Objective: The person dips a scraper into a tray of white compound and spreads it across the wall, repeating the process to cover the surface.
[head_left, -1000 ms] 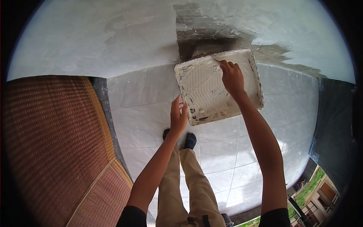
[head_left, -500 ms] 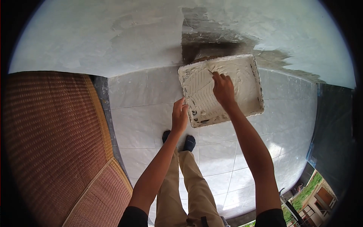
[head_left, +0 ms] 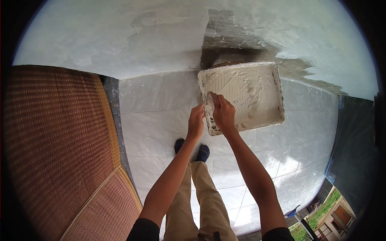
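A paint tray (head_left: 281, 98) with a ribbed slope is coated in thick off-white paint (head_left: 260, 90), and its rim is crusted with it. My left hand (head_left: 196, 122) is closed on the tray's left edge, with the fingertips partly hidden at the rim. Inside that same edge, my right hand (head_left: 224, 115) pinches a small flat scraper (head_left: 211, 97); its handle is covered by my fingers. The scraper's blade is close to the tray's left wall, and whether it touches cannot be made out.
A wall corner (head_left: 207, 56) with a dark unpainted patch rises behind the tray. Grey floor tiles (head_left: 148, 124) lie below, under my feet in dark socks (head_left: 203, 153). Woven mats (head_left: 60, 132) stand at left; a dark sheet (head_left: 354, 136) hangs at right.
My right hand has moved left and toward me with the scraper, from the upper part of the tray to its left edge. My left hand keeps its hold. The view has shifted slightly.
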`<state>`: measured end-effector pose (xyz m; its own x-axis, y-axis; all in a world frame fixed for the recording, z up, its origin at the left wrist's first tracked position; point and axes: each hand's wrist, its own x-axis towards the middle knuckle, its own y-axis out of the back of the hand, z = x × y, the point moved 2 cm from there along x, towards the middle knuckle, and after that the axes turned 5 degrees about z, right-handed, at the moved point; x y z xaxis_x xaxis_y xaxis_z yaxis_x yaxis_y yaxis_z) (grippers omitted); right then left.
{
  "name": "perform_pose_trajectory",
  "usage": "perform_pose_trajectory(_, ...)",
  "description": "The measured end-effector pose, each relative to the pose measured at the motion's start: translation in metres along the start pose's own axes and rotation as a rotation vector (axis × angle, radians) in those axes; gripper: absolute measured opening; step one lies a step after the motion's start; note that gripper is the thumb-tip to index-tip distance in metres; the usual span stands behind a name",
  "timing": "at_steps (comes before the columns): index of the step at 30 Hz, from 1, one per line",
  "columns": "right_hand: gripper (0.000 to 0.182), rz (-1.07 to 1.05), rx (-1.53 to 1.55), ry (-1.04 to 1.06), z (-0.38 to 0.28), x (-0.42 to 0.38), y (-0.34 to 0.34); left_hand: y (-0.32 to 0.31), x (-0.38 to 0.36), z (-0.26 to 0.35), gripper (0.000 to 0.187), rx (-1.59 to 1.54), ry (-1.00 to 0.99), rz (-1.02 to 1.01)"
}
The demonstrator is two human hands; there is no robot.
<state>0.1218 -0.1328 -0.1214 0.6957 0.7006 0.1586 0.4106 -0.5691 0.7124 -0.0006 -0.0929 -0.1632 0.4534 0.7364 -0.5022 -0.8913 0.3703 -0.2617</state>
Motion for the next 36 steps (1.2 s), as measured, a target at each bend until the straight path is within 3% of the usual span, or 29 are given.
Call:
perform_pose_trajectory(10,0.013,0.050,0.126,-0.078,0.003,-0.005,0.000,-0.001,-0.002,-0.001,0.041,-0.026,0.005,0.018)
perform_pose_trajectory(18,0.018,-0.123,0.212,-0.436,0.021,-0.007,0.010,0.001,0.001,-0.005,0.042,0.015,0.029,0.014)
perform_pose_trajectory(22,0.020,-0.114,0.285,-0.427,0.035,-0.012,0.010,-0.001,-0.004,0.003,0.044,-0.004,0.097,0.017)
perform_pose_trajectory(28,0.022,-0.327,0.404,-0.629,0.065,-0.010,0.015,0.003,-0.003,0.003,0.050,0.053,0.142,-0.043)
perform_pose_trajectory(31,0.025,-0.359,0.677,-0.754,0.061,-0.011,0.036,0.012,0.005,-0.014,0.049,0.197,-0.020,-0.031)
perform_pose_trajectory(33,0.031,-0.367,0.805,-0.965,0.048,-0.012,0.058,0.004,-0.002,0.001,0.046,0.188,-0.084,0.009)
perform_pose_trajectory(36,0.034,-0.295,1.048,-0.916,0.044,-0.019,0.078,-0.002,-0.011,0.033,0.045,0.171,-0.148,0.013)
